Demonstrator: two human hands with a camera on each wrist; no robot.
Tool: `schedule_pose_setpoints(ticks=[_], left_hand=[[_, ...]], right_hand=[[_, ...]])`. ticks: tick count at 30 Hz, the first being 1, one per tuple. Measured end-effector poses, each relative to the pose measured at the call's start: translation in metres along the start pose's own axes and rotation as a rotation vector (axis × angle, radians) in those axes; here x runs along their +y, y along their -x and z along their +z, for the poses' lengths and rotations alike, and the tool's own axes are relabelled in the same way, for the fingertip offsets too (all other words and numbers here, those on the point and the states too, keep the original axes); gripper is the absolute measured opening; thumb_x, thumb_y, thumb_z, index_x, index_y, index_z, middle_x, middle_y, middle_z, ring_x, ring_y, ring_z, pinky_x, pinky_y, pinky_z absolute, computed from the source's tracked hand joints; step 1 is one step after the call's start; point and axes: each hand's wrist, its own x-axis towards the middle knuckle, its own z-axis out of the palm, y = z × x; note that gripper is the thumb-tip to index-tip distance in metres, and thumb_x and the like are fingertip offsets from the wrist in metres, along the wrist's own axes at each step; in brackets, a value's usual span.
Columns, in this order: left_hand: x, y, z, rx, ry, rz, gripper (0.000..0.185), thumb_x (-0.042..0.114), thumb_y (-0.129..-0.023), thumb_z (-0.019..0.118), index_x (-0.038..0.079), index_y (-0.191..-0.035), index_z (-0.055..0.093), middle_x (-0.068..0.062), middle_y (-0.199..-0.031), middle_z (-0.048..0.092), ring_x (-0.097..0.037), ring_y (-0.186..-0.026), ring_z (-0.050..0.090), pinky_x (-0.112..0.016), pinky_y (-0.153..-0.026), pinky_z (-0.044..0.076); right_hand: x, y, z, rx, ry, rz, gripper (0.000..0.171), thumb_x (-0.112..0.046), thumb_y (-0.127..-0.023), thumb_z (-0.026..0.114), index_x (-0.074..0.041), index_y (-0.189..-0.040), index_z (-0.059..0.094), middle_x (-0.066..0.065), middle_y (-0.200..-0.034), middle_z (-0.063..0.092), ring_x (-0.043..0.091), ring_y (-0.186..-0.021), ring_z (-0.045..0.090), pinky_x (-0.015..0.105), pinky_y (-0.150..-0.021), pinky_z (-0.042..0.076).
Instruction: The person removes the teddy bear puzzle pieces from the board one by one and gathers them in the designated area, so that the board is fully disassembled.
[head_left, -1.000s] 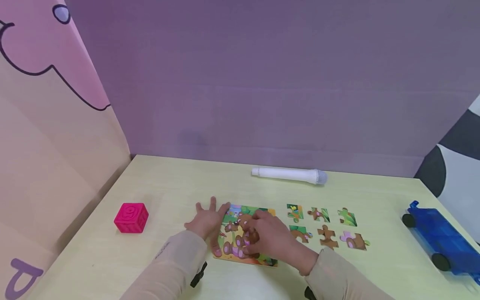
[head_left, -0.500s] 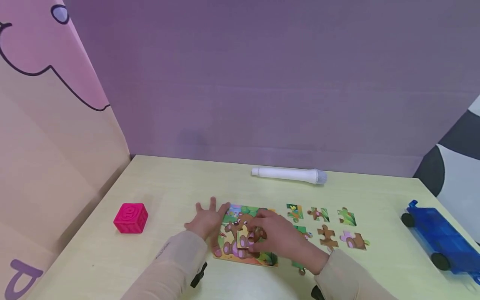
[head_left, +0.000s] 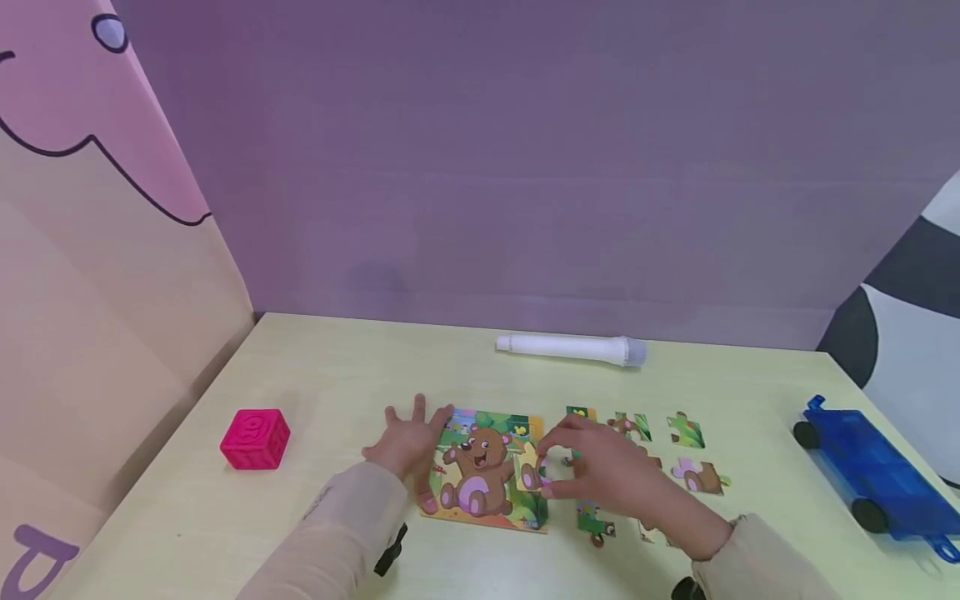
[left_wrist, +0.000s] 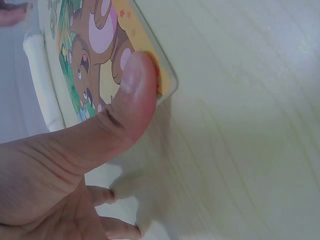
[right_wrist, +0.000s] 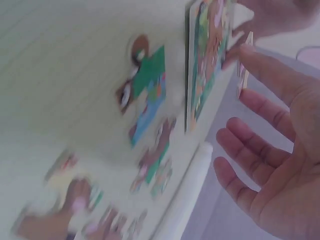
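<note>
A square bear-picture puzzle board (head_left: 476, 492) lies on the table. My left hand (head_left: 405, 450) is spread at its left side, the thumb (left_wrist: 137, 75) resting on the board's corner in the left wrist view. Thumb and index finger of my right hand (head_left: 600, 467) pinch a jigsaw piece (head_left: 528, 468) with yellow and brown on it, over the board's right edge. Edge-on in the right wrist view, that piece (right_wrist: 243, 75) sits between the fingertips while the other fingers stay loose. Several loose puzzle pieces (head_left: 686, 430) lie right of the board, some partly hidden under my right hand.
A white toy microphone (head_left: 562, 347) lies toward the back of the table. At the left sits a pink block (head_left: 255, 439), at the right a blue wheeled toy cart (head_left: 873, 471). A purple panel (head_left: 525, 208) rises behind the table.
My right hand has moved right with the puzzle piece, from over the middle of the bear picture to the board's right edge, uncovering the bear. My left hand keeps its place on the board.
</note>
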Motion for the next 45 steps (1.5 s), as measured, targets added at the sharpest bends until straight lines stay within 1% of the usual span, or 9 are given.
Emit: schedule_pose_setpoints(ticks=[3, 6, 8, 12, 16, 21, 30, 37, 45], left_hand=[[-0.001, -0.001, 0.0, -0.001, -0.015, 0.002, 0.122, 0.004, -0.058, 0.098, 0.024, -0.16, 0.032, -0.019, -0.169, 0.009, -0.055, -0.149, 0.006, -0.084, -0.096, 0.03], [-0.003, -0.002, -0.001, -0.012, -0.024, 0.002, 0.123, 0.005, -0.059, 0.098, 0.023, -0.16, 0.031, -0.019, -0.169, 0.008, -0.056, -0.149, 0.006, -0.084, -0.096, 0.029], [-0.004, -0.003, -0.002, -0.023, -0.021, -0.001, 0.123, 0.005, -0.059, 0.097, 0.023, -0.161, 0.03, -0.019, -0.169, 0.007, -0.057, -0.149, 0.004, -0.084, -0.098, 0.028], [-0.005, -0.002, -0.004, -0.027, -0.007, -0.003, 0.123, 0.004, -0.06, 0.097, 0.023, -0.161, 0.03, -0.019, -0.169, 0.006, -0.056, -0.149, 0.003, -0.084, -0.098, 0.027], [-0.006, -0.002, -0.005, -0.025, -0.003, 0.003, 0.122, 0.003, -0.06, 0.097, 0.023, -0.161, 0.03, -0.019, -0.169, 0.007, -0.056, -0.149, 0.003, -0.084, -0.098, 0.028], [-0.009, -0.001, -0.005, -0.022, -0.009, 0.003, 0.123, 0.005, -0.059, 0.097, 0.022, -0.161, 0.03, -0.02, -0.169, 0.007, -0.056, -0.149, 0.004, -0.084, -0.097, 0.028], [-0.011, -0.003, -0.004, -0.011, -0.028, 0.013, 0.122, 0.005, -0.059, 0.098, 0.021, -0.16, 0.031, -0.02, -0.168, 0.01, -0.057, -0.148, 0.007, -0.084, -0.095, 0.032], [-0.012, -0.002, -0.005, -0.013, -0.036, 0.02, 0.122, 0.006, -0.059, 0.098, 0.021, -0.16, 0.032, -0.02, -0.168, 0.01, -0.058, -0.148, 0.008, -0.083, -0.094, 0.033], [-0.014, -0.002, -0.006, -0.02, -0.024, 0.035, 0.122, 0.004, -0.059, 0.098, 0.02, -0.16, 0.032, -0.023, -0.168, 0.009, -0.059, -0.147, 0.007, -0.085, -0.092, 0.033]], right_hand=[[0.009, 0.012, -0.008, 0.023, 0.001, -0.019, 0.032, -0.037, -0.083, 0.085, -0.027, -0.109, 0.07, -0.003, -0.115, 0.062, 0.011, -0.084, 0.062, 0.045, -0.081, 0.054], [0.018, 0.024, -0.016, 0.036, -0.012, -0.004, 0.032, -0.039, -0.083, 0.084, -0.029, -0.11, 0.07, -0.005, -0.114, 0.062, 0.015, -0.091, 0.063, 0.045, -0.084, 0.054], [0.024, 0.032, -0.02, 0.035, -0.041, 0.025, 0.032, -0.039, -0.083, 0.084, -0.03, -0.11, 0.069, -0.003, -0.117, 0.062, 0.017, -0.092, 0.064, 0.037, -0.076, 0.055], [0.035, 0.046, -0.028, 0.035, -0.052, 0.079, 0.033, -0.043, -0.082, 0.083, -0.03, -0.11, 0.069, 0.002, -0.123, 0.063, 0.021, -0.098, 0.067, 0.038, -0.078, 0.056], [0.047, 0.06, -0.035, 0.042, -0.022, 0.09, 0.035, -0.044, -0.083, 0.083, -0.028, -0.112, 0.07, -0.004, -0.112, 0.063, 0.016, -0.093, 0.061, 0.035, -0.075, 0.056], [0.062, 0.075, -0.042, 0.0, -0.023, 0.191, 0.042, -0.042, -0.081, 0.085, -0.023, -0.116, 0.07, 0.0, -0.116, 0.064, 0.021, -0.096, 0.064, 0.039, -0.077, 0.06], [0.092, 0.105, -0.044, -0.016, 0.067, 0.221, 0.044, -0.041, -0.081, 0.084, -0.023, -0.118, 0.07, -0.008, -0.11, 0.063, 0.014, -0.095, 0.063, 0.032, -0.078, 0.058], [0.114, 0.118, -0.045, -0.116, -0.032, 0.346, 0.045, -0.034, -0.082, 0.085, -0.015, -0.119, 0.069, 0.006, -0.117, 0.064, 0.026, -0.1, 0.062, 0.046, -0.078, 0.058], [0.13, 0.132, -0.038, -0.149, -0.042, 0.389, 0.044, -0.029, -0.081, 0.085, -0.014, -0.119, 0.069, 0.005, -0.114, 0.064, 0.024, -0.097, 0.061, 0.043, -0.075, 0.058]])
